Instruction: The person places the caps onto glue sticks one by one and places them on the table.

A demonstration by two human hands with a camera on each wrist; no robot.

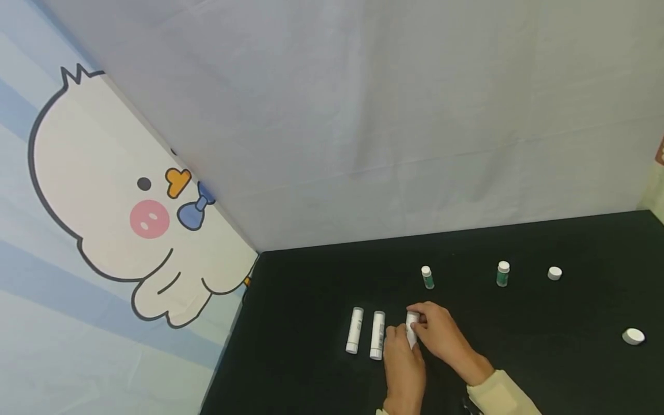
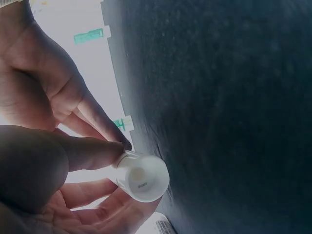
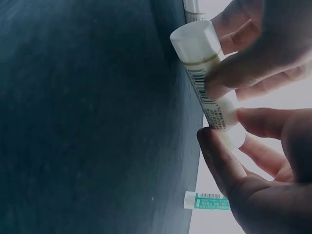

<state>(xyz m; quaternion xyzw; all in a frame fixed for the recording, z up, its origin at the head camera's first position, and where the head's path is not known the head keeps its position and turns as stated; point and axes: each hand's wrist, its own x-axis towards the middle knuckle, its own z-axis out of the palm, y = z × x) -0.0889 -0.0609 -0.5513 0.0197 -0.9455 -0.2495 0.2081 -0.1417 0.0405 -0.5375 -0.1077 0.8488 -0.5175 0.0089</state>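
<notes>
**White plastic tube (image 3: 196, 78) being held between two hands**

Smooth and cylindrical, the tube is showing a barcode and fine printing down its side, with a thin yellowish ring circling it just below a cloudy, translucent end cap (image 3: 195, 41). The left hand (image 1: 403, 369) is gripping it near this cap, thumb and fingers curling around the barrel; the right hand (image 1: 440, 334) is pinching the opposite end. Both hands are working over a matte black tabletop (image 1: 301, 288). Just left of them, two matching white tubes (image 1: 354, 329) (image 1: 377, 335) are sitting side by side. Farther back, two small white-topped containers (image 1: 427, 279) (image 1: 502, 276) are wearing green labels, and two squat, round white pieces (image 1: 554, 273) (image 1: 633, 336) are lying toward the right. Softly creased pale cloth (image 1: 363, 127) is hanging behind.
</notes>
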